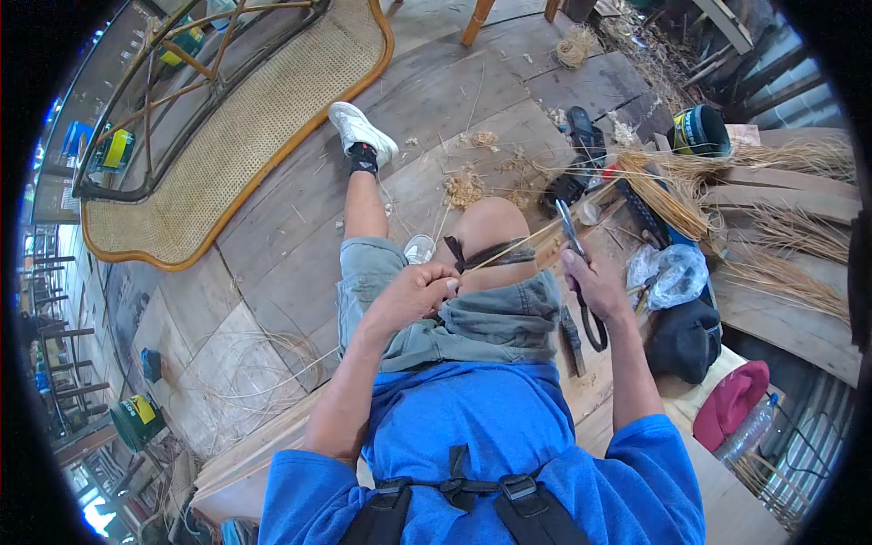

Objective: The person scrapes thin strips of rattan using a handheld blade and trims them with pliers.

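Observation:
My left hand (421, 295) is closed in a pinch above the lap, holding a thin rattan strip (496, 256). The strip runs up over the thigh, across a dark cloth band (495, 253) tied just below the knee. My right hand (595, 280) grips a pair of shears (571, 229) on the right of the lap. Their metal blades point away from me, and a dark handle (595, 332) hangs below the palm. Whether the blades are parted is hard to make out. The blades stand apart from the strip's held end.
Bundles of rattan strips (668, 195) lie at the right by a dark green container (701, 132). A plastic bag (677, 275), dark cap (684, 341) and bottle (750, 425) sit at my right. A woven cane furniture piece (263, 118) stands ahead left; shavings (464, 189) litter the floor.

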`<action>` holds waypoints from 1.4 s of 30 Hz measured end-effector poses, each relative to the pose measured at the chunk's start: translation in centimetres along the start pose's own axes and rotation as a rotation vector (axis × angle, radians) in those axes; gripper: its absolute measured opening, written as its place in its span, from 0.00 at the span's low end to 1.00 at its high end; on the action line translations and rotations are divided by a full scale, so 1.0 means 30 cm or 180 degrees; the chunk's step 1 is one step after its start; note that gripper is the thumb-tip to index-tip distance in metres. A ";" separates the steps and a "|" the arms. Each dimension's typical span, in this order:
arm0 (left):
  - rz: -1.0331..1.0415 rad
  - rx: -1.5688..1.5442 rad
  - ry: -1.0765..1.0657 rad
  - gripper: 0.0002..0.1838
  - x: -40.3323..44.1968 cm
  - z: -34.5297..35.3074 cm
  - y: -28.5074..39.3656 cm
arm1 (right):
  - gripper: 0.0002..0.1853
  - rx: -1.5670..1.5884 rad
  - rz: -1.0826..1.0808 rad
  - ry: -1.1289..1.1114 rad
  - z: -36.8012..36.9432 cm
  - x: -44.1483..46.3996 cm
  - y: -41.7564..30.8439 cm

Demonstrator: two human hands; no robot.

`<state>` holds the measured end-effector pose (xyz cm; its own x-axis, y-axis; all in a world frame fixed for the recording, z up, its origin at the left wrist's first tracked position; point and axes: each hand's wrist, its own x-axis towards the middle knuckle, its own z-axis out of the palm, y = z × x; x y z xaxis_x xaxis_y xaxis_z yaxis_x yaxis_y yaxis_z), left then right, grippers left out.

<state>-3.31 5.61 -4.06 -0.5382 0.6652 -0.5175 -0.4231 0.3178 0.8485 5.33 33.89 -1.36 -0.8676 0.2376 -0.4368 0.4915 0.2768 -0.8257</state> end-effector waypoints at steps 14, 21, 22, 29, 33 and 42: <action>0.0035 0.0247 -0.0047 0.13 0.080 0.077 0.112 | 0.29 -0.1364 -0.0295 -0.0338 0.095 -0.048 -0.085; -0.0012 0.0120 -0.0042 0.13 0.075 0.018 0.014 | 0.24 -0.0114 0.0089 -0.0073 -0.018 0.029 0.026; -0.0073 0.0147 -0.0053 0.13 0.072 0.016 0.008 | 0.23 -0.0009 0.0014 -0.0037 -0.013 0.024 0.021; -0.0102 -0.0077 0.0090 0.12 0.100 0.020 0.018 | 0.25 -0.0307 0.0226 0.0131 -0.014 0.003 0.022; -0.0081 -0.0077 0.0114 0.11 0.109 0.022 0.023 | 0.28 -0.1302 -0.0234 0.0216 0.004 -0.020 0.049; 0.0870 0.1140 0.0154 0.09 0.104 0.049 0.037 | 0.25 -0.1330 -0.0224 0.0273 0.029 -0.060 -0.013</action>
<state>-4.37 9.03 -4.58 -0.6322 0.7275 -0.2665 0.0136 0.3543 0.9350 6.64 32.53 -0.55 -0.8994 0.2762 -0.3387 0.4348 0.6442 -0.6293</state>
